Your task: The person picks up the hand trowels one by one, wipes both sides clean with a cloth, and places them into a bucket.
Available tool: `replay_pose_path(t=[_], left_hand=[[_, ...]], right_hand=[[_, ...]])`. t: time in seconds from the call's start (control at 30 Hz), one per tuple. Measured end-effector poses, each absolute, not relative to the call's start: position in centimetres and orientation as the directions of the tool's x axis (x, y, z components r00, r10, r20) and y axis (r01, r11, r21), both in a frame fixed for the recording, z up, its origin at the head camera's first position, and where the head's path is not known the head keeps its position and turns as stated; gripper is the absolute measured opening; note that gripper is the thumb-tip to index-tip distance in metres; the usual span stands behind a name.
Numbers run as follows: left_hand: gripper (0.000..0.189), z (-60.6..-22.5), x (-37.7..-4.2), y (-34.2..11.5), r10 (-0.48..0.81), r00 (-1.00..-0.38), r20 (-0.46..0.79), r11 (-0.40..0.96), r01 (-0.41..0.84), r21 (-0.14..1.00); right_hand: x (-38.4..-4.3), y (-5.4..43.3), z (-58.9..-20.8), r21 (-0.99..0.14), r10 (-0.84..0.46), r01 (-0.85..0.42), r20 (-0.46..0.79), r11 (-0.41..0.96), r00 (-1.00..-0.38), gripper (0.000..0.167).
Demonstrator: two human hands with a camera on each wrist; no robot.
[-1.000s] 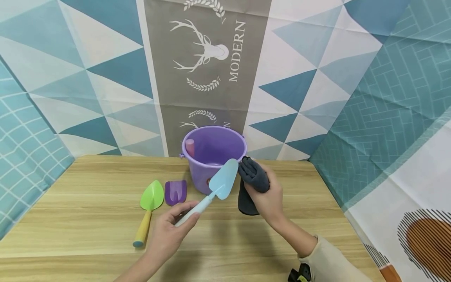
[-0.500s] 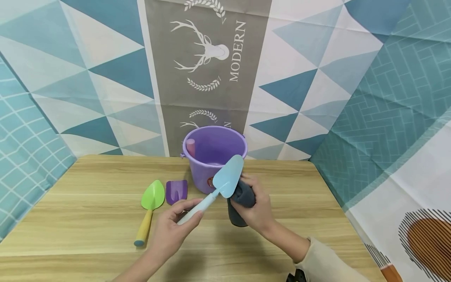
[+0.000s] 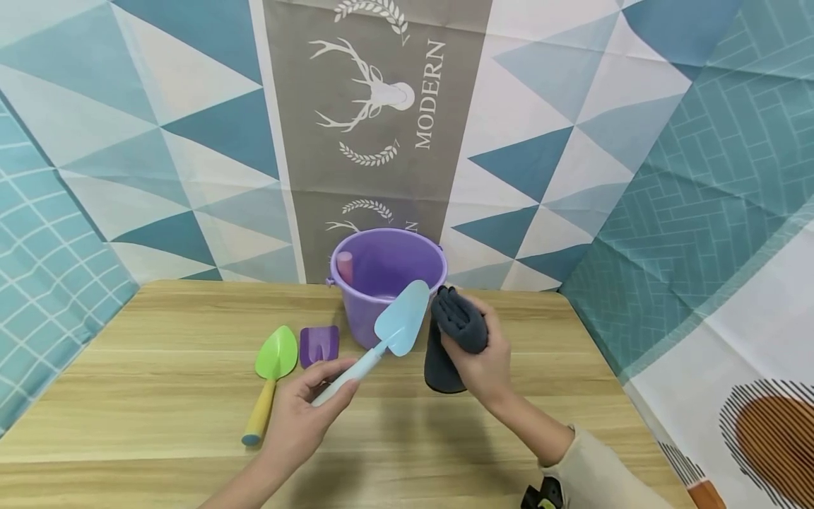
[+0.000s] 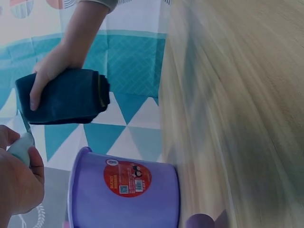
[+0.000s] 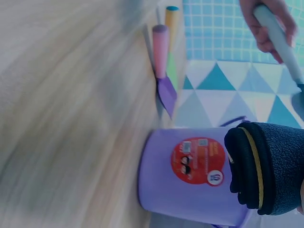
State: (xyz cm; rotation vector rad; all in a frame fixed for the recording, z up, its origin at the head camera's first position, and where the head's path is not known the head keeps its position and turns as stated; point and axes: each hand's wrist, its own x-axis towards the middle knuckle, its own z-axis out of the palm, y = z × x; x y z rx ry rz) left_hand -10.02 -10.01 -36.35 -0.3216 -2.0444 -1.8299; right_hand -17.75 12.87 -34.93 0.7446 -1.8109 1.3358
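Observation:
My left hand (image 3: 305,406) holds a toy trowel with a light blue blade (image 3: 403,318) by its pale handle (image 3: 350,376), blade raised in front of the bucket. My right hand (image 3: 480,353) grips a folded dark towel (image 3: 462,322), one flap hanging down, just right of the blade. In the left wrist view, the towel (image 4: 64,97) is a thick roll above the bucket, with fingers wrapped on its near end. The right wrist view shows its yellow-edged layers. Behind both hands stands a purple bucket (image 3: 362,311) with a pink handle end (image 3: 345,267) inside it.
A green trowel (image 3: 276,355) with a yellow handle lies left on the wooden table (image 3: 159,367). Beside it lies a purple shovel (image 3: 319,344); its pink handle (image 5: 161,50) shows in the right wrist view. Patterned cloth walls (image 3: 531,162) enclose the table's back and sides.
The towel first went left and down behind the blue blade, then came back right and up, clear of it. The trowel has shifted only slightly in my left hand.

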Motion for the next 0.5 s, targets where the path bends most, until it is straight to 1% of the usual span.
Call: replay_pose_path(t=[0.13, 0.23, 0.4, 0.5], left_hand=[[0.022, -36.48, -9.95, -10.07, -0.077, -0.92, 0.385, 0.145, 0.372, 0.917], [0.023, -36.45, -9.88, -10.04, -0.058, -0.932, 0.358, 0.155, 0.346, 0.925], [0.024, -36.24, -9.82, -9.95, -0.016, -0.942, 0.335, 0.153, 0.329, 0.932], [0.024, -35.98, -9.8, -9.86, -0.013, -0.943, 0.333, 0.147, 0.328, 0.933]], right_hand=[[-17.96, 12.91, -34.22, -0.508, -0.008, -0.809, 0.846, 0.295, -0.534, 0.057], [-18.03, 12.72, -34.08, -0.489, -0.015, -0.825, 0.858, 0.283, -0.514, 0.055], [-18.1, 12.34, -34.27, -0.43, -0.027, -0.872, 0.894, 0.233, -0.448, 0.048], [-17.96, 12.07, -34.62, -0.394, -0.059, -0.892, 0.908, 0.221, -0.416, 0.043]])
